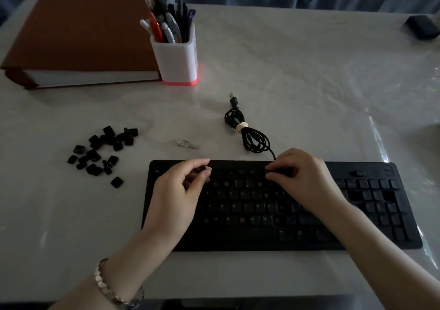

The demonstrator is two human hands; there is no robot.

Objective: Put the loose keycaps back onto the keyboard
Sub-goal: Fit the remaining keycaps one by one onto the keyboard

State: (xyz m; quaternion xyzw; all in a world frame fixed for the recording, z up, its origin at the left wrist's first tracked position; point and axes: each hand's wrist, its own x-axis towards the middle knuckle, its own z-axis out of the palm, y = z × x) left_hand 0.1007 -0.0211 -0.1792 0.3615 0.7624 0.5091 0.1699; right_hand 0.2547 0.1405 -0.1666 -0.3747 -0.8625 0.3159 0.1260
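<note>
Keycaps (102, 150), loose and black, lie in a scattered heap on the white surface (297, 71), well to the left of the black Dell keyboard (250, 214). The left hand (176, 190) hovers over the keyboard's upper left corner, its thumb and forefinger pinching a single keycap (202, 168). The right hand (307, 178) rests on the top row near the middle, fingers (273, 166) curled with the tips close together; whether they pinch something or only press I cannot tell. Gaps show in the number pad (371, 200). The keyboard's bundled cable (250, 135) lies just behind it, a pen holder (177, 59) and brown binder (76, 40) farther back. A bracelet (107, 288) circles the left wrist.
</note>
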